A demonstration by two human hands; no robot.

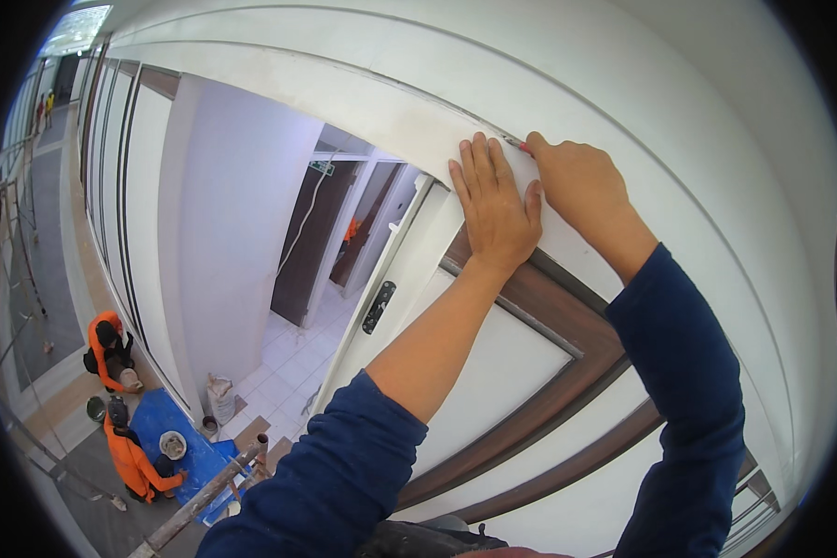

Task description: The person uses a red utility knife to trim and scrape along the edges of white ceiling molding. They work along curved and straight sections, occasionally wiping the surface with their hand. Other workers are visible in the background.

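Observation:
My left hand presses flat on the white wall panel above a doorway, its fingers stretched out and holding nothing. Just to its right, my right hand is closed round a slim tool with a red part and a thin metal tip. Most of that tool is hidden inside my fist. Its tip meets the narrow groove that runs along the panel. Below my hands is a white door panel with dark brown wood trim.
A metal scaffold pole crosses the lower left. Far below, two people in orange tops crouch by a blue sheet with a bucket on it. Beyond the doorway are a tiled floor and a white sack.

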